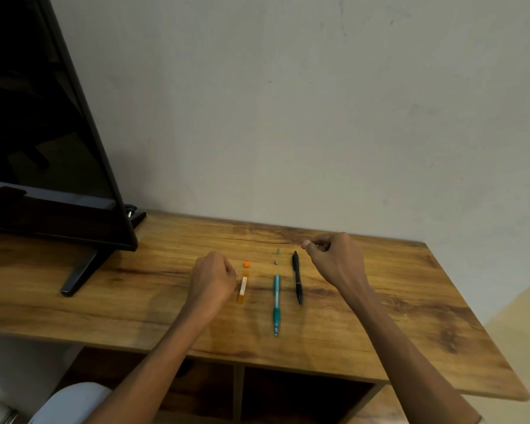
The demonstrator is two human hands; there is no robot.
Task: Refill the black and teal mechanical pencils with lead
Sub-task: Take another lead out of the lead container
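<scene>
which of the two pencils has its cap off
The teal pencil: its top end is open, with a small teal cap and another tiny piece lying beyond it. The black pencil looks whole.

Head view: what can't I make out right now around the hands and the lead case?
- Right hand: the curled fingers hide whether they pinch anything.
- Left hand: covers the near side of the orange lead case; contact unclear.
- Lead inside the case: too small.
- Two tiny parts beyond the teal pencil: too small to identify.
</scene>
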